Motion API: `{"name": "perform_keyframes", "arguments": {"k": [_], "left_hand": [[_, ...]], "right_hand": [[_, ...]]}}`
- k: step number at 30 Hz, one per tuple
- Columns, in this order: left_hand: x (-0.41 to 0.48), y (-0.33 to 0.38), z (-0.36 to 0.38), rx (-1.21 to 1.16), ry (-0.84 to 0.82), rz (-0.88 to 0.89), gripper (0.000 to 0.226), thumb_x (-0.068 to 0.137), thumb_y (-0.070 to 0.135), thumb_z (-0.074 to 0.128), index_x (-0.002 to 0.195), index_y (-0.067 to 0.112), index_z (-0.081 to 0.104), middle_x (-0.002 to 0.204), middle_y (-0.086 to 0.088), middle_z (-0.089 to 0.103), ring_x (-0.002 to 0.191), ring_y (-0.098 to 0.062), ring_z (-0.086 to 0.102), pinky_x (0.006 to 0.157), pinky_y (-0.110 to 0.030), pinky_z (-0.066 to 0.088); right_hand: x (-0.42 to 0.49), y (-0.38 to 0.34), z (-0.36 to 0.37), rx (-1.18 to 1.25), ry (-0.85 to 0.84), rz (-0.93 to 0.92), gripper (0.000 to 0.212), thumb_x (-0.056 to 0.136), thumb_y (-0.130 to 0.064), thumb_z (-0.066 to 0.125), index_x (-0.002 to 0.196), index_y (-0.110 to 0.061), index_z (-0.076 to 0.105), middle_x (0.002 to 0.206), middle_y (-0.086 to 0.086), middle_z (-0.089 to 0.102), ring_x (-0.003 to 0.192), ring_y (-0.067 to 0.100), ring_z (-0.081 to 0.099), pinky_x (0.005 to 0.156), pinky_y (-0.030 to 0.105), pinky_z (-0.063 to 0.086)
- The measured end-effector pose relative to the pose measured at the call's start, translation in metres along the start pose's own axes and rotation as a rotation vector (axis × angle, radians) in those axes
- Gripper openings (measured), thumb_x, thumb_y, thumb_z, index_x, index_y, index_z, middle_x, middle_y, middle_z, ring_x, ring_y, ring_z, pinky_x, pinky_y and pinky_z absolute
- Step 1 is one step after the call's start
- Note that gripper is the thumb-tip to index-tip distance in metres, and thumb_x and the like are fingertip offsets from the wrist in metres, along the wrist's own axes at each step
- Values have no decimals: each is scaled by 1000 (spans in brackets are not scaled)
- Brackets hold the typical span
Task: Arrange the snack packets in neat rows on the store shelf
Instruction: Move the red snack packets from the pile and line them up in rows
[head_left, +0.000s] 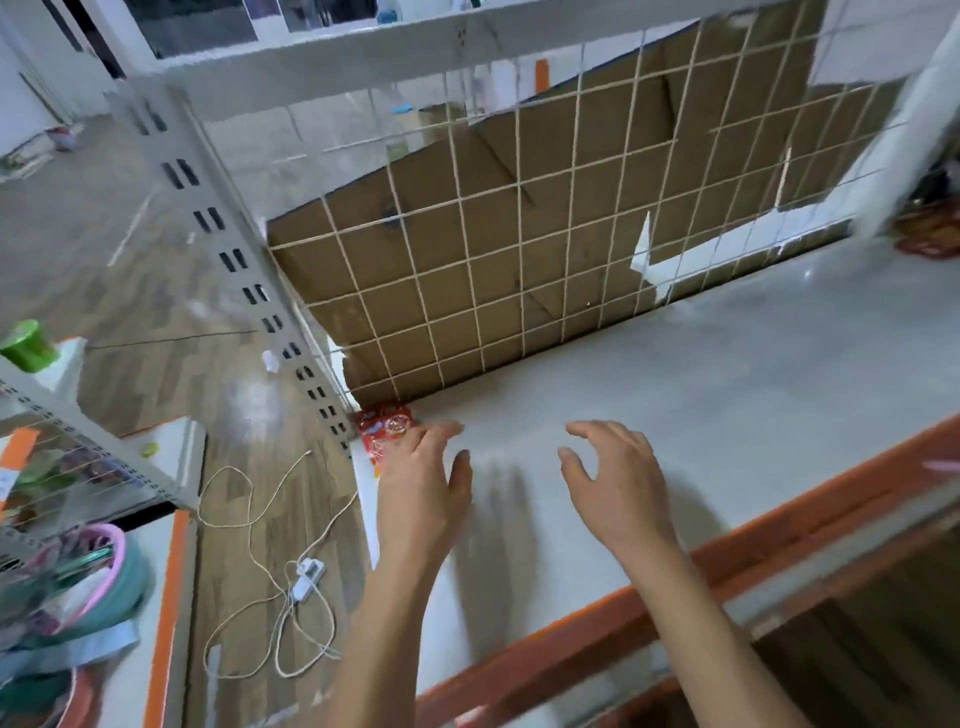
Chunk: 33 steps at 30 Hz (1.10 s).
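Packet (387, 431) in shelf (675, 395) corner, at left grip (415, 488) fingertips, right grip (618, 483) apart, both spread empty

A: shelf (675, 395) surface?
B: smooth pale-grey sheet, slight sheen. upright (234, 249) is matt painted metal.
A: back?
B: cream-coated wire grid (520, 182), matt brown cardboard (493, 244) behind it.
A: snack packet (387, 428)?
B: glossy red plastic film. floor (156, 291) is wood-look, shiny with glare.
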<state>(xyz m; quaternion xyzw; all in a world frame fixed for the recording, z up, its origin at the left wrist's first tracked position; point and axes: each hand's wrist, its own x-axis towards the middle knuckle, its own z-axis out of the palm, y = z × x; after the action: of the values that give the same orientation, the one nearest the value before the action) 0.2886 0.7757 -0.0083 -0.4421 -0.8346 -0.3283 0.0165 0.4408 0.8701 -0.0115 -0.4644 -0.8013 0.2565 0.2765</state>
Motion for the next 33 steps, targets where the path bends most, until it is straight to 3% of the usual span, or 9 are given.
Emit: {"name": "perform_keyframes", "arguments": {"k": [3,8,16,19,28,33], "left_hand": [[-11,39,18,25,-17,58,29,83,8,69,111,11,68,108,-10,68,100,-34,60,85,-33,40],[-28,131,75,-32,-82,95,29,89,16,64,118,16,66,115,-4,66,107,-28,57,88,-31,40],[-52,292,180,-146,-216,197,30,87,17,64,117,16,66,119,-4,65,113,-26,56,93,-29,38],[-54,340,207,-155,-294,258,31,88,15,63,119,16,65,122,-6,63,114,-27,56,94,-30,39],[-13,449,296,-152,-371,269,38,92,28,60,130,25,56,135,-1,52,120,-21,49,97,-31,41],[36,515,364,-195,-390,296,42,90,26,61,132,20,54,137,-4,51,123,-22,49,100,-31,38]], "right_hand": [[-11,41,-41,-19,89,57,28,86,-18,62,113,-11,66,117,4,64,112,25,51,94,24,33],[-23,120,-127,-77,148,128,30,88,-21,60,117,-14,63,122,0,61,118,20,50,100,28,36],[-38,250,-256,-123,308,235,28,83,-14,66,111,-14,67,109,2,67,105,24,59,88,21,35],[-38,284,-287,-138,309,322,28,86,-18,62,114,-17,64,112,2,66,107,24,56,83,22,33],[24,376,-345,-88,268,413,35,91,-31,55,125,-23,55,125,-5,58,119,14,48,92,25,37],[91,433,-380,-104,263,411,37,92,-25,55,128,-19,53,130,-1,55,123,16,46,101,28,34]]}}
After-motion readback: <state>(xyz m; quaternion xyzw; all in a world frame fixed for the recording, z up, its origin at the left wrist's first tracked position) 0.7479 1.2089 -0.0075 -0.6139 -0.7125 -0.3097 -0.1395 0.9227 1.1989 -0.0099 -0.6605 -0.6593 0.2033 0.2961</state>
